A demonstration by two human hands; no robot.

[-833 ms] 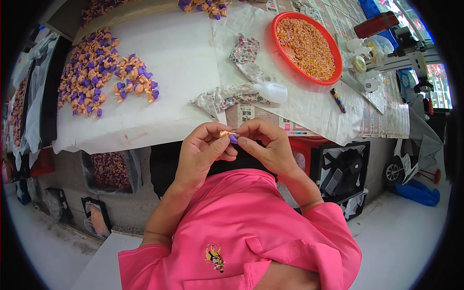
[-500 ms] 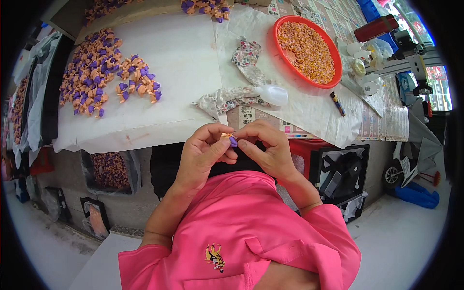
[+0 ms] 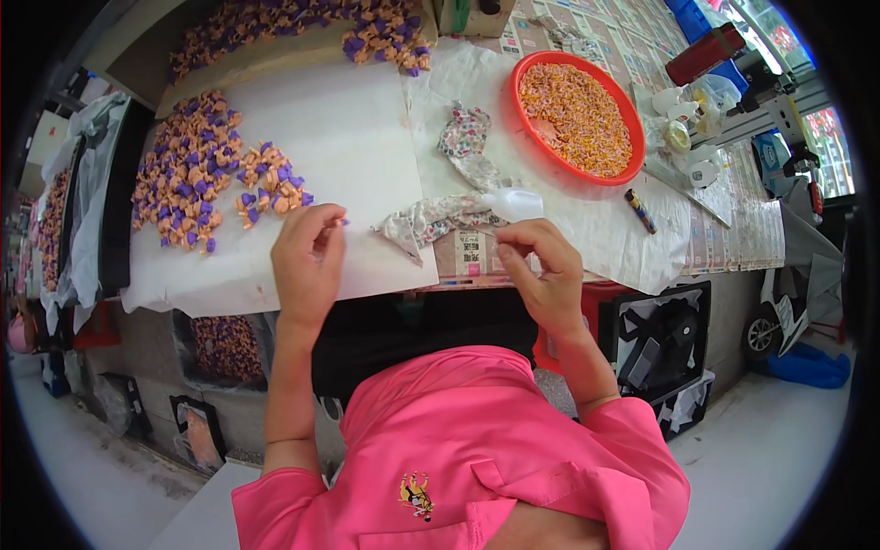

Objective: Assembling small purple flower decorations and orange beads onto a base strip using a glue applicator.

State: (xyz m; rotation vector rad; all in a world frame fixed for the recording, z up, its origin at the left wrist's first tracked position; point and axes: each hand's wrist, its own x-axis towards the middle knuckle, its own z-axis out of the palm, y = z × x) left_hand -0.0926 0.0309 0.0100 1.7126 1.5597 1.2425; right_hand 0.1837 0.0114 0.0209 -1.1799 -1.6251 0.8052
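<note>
My left hand (image 3: 310, 266) is over the white sheet, near the small group of peach-and-purple figures (image 3: 272, 183). Its fingers are closed on a small figure (image 3: 343, 221), of which only a bit shows past the fingertips. A larger heap of the same figures (image 3: 188, 170) lies farther left. My right hand (image 3: 547, 272) hovers at the table's front edge, thumb and forefinger bent close together; whether anything tiny sits between them is hidden. Just beyond it a white plastic bottle (image 3: 515, 203) lies on a crumpled floral cloth (image 3: 431, 220).
A red round tray (image 3: 520, 110) of small orange and pink pieces stands at the back right. Near it are a dark marker-like tube (image 3: 641, 212), a dark red cylinder (image 3: 704, 55) and small white bottles (image 3: 704, 173). More figures (image 3: 390, 32) lie at the back.
My hands have parted. The left moved left and forward over the sheet with the figure; the right drew away to the right. The view has shifted slightly, showing more of the table's back.
</note>
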